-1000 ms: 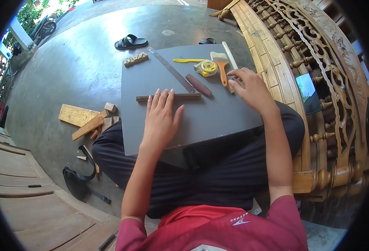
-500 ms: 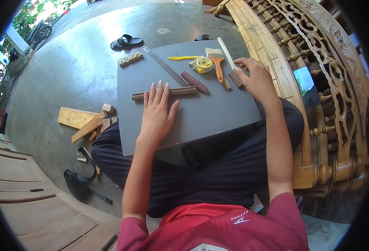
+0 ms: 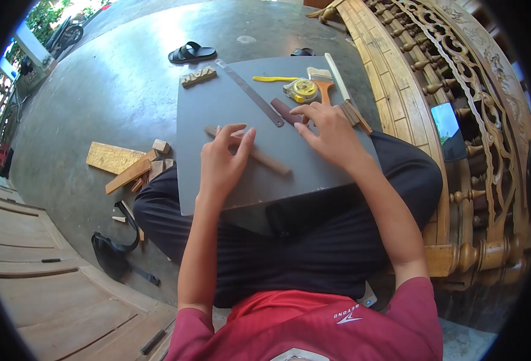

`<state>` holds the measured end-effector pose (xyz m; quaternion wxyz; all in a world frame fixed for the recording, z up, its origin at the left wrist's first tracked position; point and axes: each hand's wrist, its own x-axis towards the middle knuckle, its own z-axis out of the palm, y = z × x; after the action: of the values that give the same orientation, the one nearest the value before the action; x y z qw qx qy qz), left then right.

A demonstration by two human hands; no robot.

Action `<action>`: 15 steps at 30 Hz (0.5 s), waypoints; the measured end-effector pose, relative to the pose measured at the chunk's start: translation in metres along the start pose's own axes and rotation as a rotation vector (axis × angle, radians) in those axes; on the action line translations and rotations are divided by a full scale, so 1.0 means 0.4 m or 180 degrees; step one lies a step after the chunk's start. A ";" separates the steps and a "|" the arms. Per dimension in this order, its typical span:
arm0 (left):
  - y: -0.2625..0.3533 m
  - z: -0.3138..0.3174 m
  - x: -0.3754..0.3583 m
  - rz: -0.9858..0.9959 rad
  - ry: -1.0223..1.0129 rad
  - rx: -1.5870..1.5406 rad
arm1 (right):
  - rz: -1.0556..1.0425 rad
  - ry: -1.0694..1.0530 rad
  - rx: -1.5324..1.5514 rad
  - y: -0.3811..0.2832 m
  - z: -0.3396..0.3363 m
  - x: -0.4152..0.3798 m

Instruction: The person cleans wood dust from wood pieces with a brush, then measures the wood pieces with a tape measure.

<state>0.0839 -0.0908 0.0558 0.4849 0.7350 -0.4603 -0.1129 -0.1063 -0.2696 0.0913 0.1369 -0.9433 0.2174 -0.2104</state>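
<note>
Since the earlier frame, the wooden strip (image 3: 250,151) had swung from level to a diagonal, and the right hand (image 3: 328,129) had come in from the surface's right edge. The left hand (image 3: 222,161) pinched the strip's upper end, its grip closed on it. The right hand lay open, fingertips on the dark red block (image 3: 286,111). The grey surface (image 3: 217,114) rested across the person's lap. Bare room remained at its left half and near edge; the ruler (image 3: 248,92), tape measure (image 3: 302,90) and brush (image 3: 322,83) crowded the far right. A carved railing (image 3: 458,90) closed off the right side; open concrete floor (image 3: 115,90) lay left.
</note>
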 end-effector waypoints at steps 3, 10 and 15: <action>0.011 -0.026 -0.001 -0.0692 -0.0034 -0.0640 | -0.0086 -0.0060 -0.0092 -0.018 0.041 0.011; 0.008 0.022 -0.071 0.0111 0.0683 0.1567 | -0.0064 0.0327 -0.1128 -0.028 0.147 0.030; -0.012 0.008 -0.083 -0.0107 0.0438 0.0876 | 0.0048 0.0444 -0.1214 -0.031 0.160 0.038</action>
<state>0.0664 -0.0660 0.0409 0.4081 0.8081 -0.4247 -0.0062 -0.0603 -0.2553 0.0447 -0.0581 -0.9336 0.2693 -0.2292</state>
